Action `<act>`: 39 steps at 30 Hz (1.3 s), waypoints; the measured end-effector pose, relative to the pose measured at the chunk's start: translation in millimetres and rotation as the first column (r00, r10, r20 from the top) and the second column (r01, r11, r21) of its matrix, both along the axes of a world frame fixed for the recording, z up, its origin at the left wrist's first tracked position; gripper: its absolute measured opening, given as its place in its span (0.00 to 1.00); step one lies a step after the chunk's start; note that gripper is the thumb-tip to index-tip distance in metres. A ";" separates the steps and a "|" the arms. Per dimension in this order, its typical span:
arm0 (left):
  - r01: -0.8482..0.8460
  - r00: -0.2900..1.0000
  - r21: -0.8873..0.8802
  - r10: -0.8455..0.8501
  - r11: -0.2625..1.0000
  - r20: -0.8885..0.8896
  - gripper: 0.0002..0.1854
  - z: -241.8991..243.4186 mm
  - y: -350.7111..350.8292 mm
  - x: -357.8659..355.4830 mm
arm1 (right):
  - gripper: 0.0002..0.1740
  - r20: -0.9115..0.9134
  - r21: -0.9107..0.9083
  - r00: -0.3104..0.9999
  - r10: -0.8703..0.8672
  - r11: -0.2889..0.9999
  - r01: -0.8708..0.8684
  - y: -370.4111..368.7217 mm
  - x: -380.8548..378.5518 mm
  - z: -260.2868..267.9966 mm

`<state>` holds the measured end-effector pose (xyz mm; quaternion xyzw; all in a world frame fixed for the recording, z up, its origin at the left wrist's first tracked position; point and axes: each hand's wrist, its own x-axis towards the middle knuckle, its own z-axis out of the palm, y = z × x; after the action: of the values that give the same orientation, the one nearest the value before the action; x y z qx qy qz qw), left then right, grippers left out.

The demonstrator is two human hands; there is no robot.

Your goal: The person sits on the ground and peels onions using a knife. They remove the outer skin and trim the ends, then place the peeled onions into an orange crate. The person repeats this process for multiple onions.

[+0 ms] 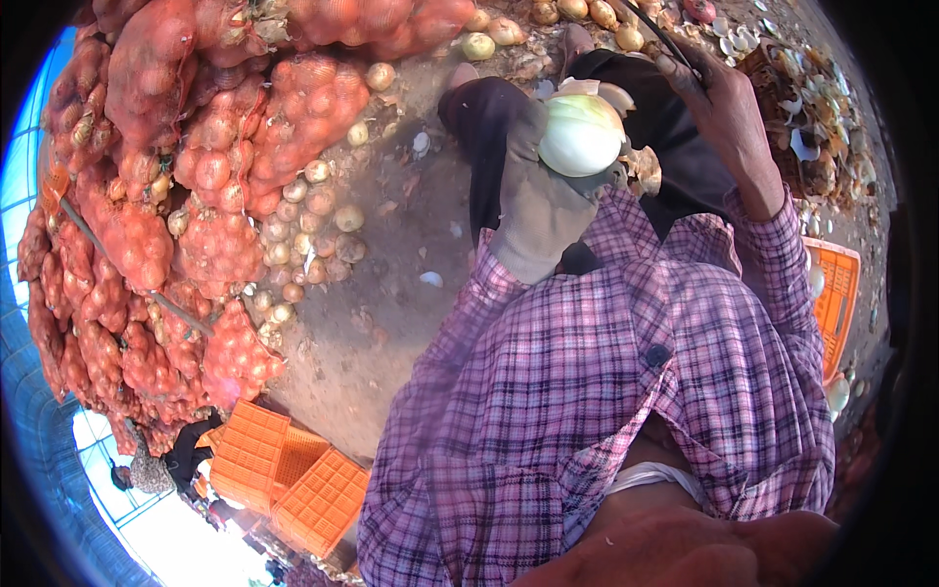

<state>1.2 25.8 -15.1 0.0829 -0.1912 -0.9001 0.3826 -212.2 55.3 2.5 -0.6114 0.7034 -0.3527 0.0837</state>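
My left hand (546, 198), in a grey-beige work glove, cups a large, partly peeled onion (583, 136) in front of my lap. Its bared side is white and greenish, and loose skin sticks out at the top. A piece of dry brown onion skin (643, 170) hangs beside the glove. My bare right hand (722, 99) is to the right of the onion, apart from it, with its fingers around a thin, dark, curved tool (664, 37). The tool's far end is out of view, so its exact kind is unclear.
Red mesh sacks of onions (213, 169) are piled at left, with loose onions (315, 227) on the ground. Onion peelings (814, 110) fill a crate at right, near an orange plastic crate (836, 301). More orange crates (286, 469) and a person (150, 469) are at lower left.
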 end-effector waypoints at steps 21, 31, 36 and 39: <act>-0.054 0.965 -0.097 0.077 0.994 0.249 0.25 6.4 10.7 -13.7 | 0.21 -0.138 -0.194 0.947 0.290 0.930 -0.313 9.4 48.1 11.3; 0.021 0.963 -0.027 -0.013 0.999 0.268 0.26 2.3 15.0 -11.5 | 0.20 0.061 0.075 0.995 0.081 0.993 -0.086 2.7 37.2 4.7; 0.183 0.969 -0.021 -0.177 0.983 0.175 0.30 -2.9 14.9 -0.8 | 0.22 0.131 0.073 0.978 0.162 0.982 -0.172 -6.1 23.6 1.0; 0.215 0.965 -0.007 -0.211 0.977 0.155 0.28 -9.0 7.9 4.2 | 0.24 0.219 0.105 0.973 0.073 0.990 -0.098 -4.8 18.9 -1.1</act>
<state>5.4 33.7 -24.1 0.1265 -0.2384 -0.9246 0.2687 -193.3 50.5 1.3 -0.5936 0.6824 -0.3718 0.2092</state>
